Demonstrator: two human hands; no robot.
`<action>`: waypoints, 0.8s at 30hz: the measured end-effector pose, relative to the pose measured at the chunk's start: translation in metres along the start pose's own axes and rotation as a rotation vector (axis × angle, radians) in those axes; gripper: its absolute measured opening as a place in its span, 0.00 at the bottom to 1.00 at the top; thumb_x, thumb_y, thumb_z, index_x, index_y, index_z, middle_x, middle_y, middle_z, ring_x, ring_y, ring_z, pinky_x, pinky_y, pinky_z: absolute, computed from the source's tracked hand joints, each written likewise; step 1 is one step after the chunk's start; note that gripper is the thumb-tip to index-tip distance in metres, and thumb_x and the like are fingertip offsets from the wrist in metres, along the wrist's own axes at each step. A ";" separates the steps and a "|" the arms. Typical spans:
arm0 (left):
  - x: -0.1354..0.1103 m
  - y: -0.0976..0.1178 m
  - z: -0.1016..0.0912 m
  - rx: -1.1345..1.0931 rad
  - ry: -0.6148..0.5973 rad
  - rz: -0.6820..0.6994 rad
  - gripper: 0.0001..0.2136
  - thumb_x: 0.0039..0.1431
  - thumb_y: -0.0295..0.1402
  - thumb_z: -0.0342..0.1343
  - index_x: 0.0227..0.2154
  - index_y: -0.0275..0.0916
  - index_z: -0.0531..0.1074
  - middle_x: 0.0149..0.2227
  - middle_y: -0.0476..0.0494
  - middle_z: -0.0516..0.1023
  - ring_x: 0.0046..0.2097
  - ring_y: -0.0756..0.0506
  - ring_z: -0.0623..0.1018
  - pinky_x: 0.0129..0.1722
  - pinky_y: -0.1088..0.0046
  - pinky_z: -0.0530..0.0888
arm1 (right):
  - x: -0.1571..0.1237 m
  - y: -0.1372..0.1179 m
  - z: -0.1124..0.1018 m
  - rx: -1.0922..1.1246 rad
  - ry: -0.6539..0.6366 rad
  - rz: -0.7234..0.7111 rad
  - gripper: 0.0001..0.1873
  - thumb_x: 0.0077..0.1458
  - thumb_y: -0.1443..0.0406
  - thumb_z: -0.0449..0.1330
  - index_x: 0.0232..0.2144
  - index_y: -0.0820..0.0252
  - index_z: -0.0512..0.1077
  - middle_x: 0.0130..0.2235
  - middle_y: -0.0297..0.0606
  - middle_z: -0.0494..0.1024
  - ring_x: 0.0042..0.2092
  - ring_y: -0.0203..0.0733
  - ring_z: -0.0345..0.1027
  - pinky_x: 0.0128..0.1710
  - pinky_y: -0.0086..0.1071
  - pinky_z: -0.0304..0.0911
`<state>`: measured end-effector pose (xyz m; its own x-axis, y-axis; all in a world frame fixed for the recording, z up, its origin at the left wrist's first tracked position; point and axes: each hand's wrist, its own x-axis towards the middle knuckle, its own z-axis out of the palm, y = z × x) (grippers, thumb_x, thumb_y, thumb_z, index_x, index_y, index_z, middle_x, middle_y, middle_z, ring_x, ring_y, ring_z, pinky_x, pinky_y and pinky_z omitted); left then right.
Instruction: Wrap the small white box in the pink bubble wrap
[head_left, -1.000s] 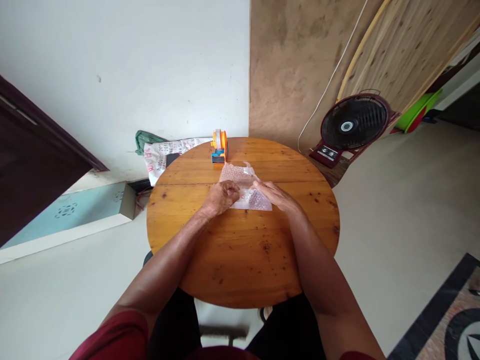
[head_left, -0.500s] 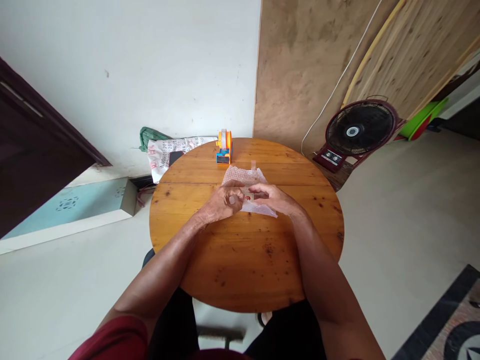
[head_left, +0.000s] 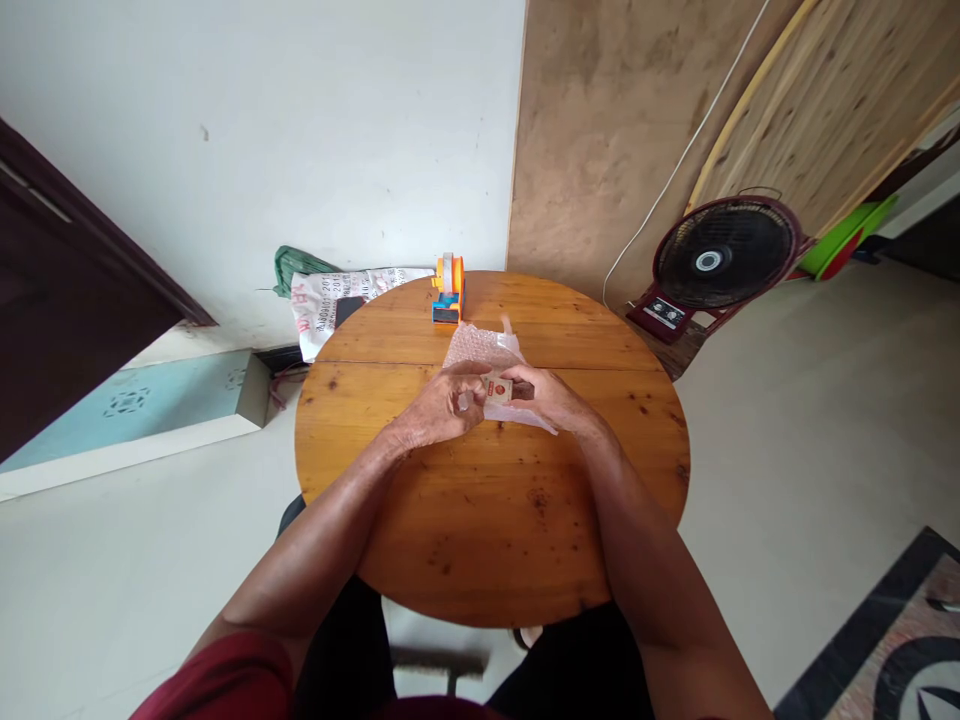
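Note:
Between my hands is a small pale box (head_left: 499, 390) with red print on its face. My left hand (head_left: 448, 403) is closed in a pinch at the box's left end, thumb and forefinger making a ring. At the other end, my right hand (head_left: 553, 398) has its thumb and fingers bent around the box, with a dark brown patch showing between them. Below the box, a sheet of bubble wrap (head_left: 471, 345) lies on the round wooden table (head_left: 480, 520). A strip of clear tape (head_left: 506, 325) sticks up from the wrap's far edge.
An orange and blue tape dispenser (head_left: 448, 290) stands near the table's far edge. Beyond the table on the right is a dark red fan (head_left: 724, 255). A printed white sack (head_left: 322, 310) and a green bag (head_left: 300, 268) lie by the wall at the left.
The box has turned so that more of its printed face shows between my hands. Both hands stay in nearly the same place above the bubble wrap.

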<state>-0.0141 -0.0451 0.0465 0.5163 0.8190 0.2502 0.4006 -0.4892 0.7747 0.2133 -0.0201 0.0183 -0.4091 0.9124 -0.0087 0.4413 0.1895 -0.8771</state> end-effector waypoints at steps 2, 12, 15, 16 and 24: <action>0.001 -0.001 0.002 -0.033 0.039 -0.024 0.02 0.48 0.27 0.55 0.25 0.37 0.72 0.53 0.37 0.75 0.53 0.40 0.76 0.49 0.66 0.74 | 0.000 0.002 0.000 0.050 -0.028 0.012 0.23 0.46 0.63 0.66 0.47 0.58 0.73 0.44 0.38 0.80 0.46 0.46 0.75 0.48 0.40 0.68; 0.012 -0.020 0.017 -0.049 0.250 -0.093 0.07 0.54 0.35 0.56 0.32 0.38 0.73 0.46 0.40 0.80 0.43 0.45 0.78 0.41 0.70 0.72 | -0.024 -0.031 -0.022 0.209 0.070 0.016 0.25 0.57 0.50 0.60 0.53 0.53 0.71 0.51 0.40 0.78 0.54 0.46 0.69 0.55 0.41 0.61; 0.015 -0.024 0.020 -0.034 0.266 -0.092 0.07 0.54 0.35 0.56 0.32 0.37 0.73 0.45 0.39 0.81 0.43 0.45 0.78 0.46 0.68 0.72 | -0.018 -0.029 -0.016 0.092 0.109 0.064 0.22 0.48 0.54 0.66 0.43 0.58 0.74 0.41 0.37 0.80 0.42 0.43 0.72 0.43 0.36 0.64; 0.016 -0.025 0.020 -0.032 0.267 -0.092 0.06 0.54 0.34 0.56 0.32 0.37 0.73 0.45 0.40 0.81 0.43 0.45 0.79 0.47 0.68 0.72 | -0.016 -0.028 -0.013 0.062 0.133 0.086 0.19 0.47 0.54 0.66 0.38 0.59 0.75 0.35 0.35 0.79 0.36 0.41 0.71 0.38 0.34 0.63; 0.021 -0.032 0.025 -0.090 0.231 -0.136 0.08 0.54 0.37 0.57 0.31 0.36 0.74 0.35 0.43 0.81 0.36 0.47 0.77 0.39 0.71 0.71 | -0.010 -0.024 -0.005 0.072 0.229 0.134 0.13 0.45 0.55 0.62 0.25 0.59 0.70 0.22 0.27 0.67 0.25 0.34 0.57 0.26 0.29 0.51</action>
<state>0.0028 -0.0199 0.0120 0.2723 0.9270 0.2580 0.3800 -0.3500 0.8562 0.2106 -0.0319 0.0421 -0.1557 0.9875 -0.0257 0.4179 0.0423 -0.9075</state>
